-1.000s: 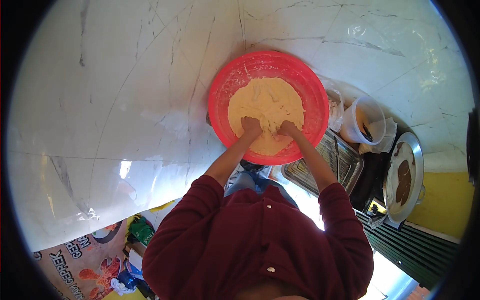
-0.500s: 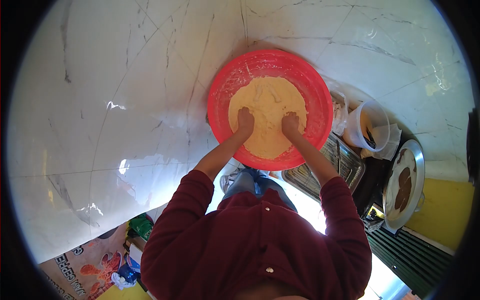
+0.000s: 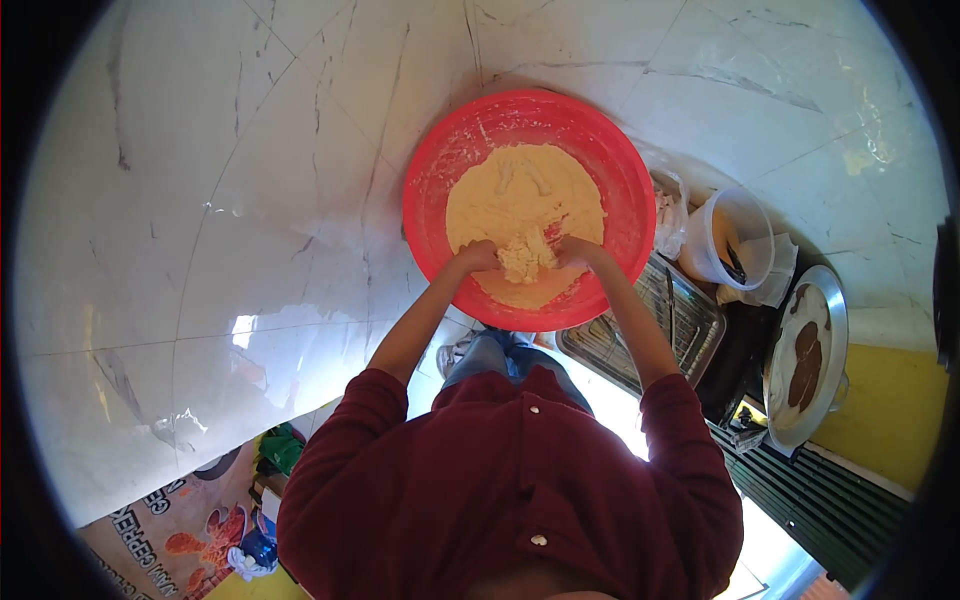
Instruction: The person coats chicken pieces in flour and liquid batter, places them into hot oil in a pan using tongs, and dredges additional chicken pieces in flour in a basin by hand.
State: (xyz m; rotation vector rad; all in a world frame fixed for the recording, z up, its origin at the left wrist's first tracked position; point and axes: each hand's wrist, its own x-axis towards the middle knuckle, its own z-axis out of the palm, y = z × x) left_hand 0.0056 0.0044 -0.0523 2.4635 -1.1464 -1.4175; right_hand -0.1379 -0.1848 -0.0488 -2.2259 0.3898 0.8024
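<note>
A wide red basin (image 3: 425, 200) holds a bed of pale yellow flour (image 3: 480, 205). At its near side my left hand (image 3: 479, 257) and my right hand (image 3: 577, 252) press in from either side around a crumbly, flour-covered lump (image 3: 525, 257). My fingers curl inward and are partly buried, so what lies inside the lump is hidden. Farther back, ridged shapes (image 3: 540, 178) rise under the flour. A patch of red basin bottom shows beside my right hand.
Right of the basin are a metal rack tray (image 3: 690, 320), a clear plastic tub (image 3: 745, 240) with a dark-handled utensil, a plastic bag (image 3: 668, 210) and a large pan (image 3: 835, 370) with brown patches. Marbled tile walls (image 3: 290, 200) rise behind and left.
Both hands have drawn back toward me and closer together, gathering a floury lump between them. A bit of the basin's red bottom is now exposed.
</note>
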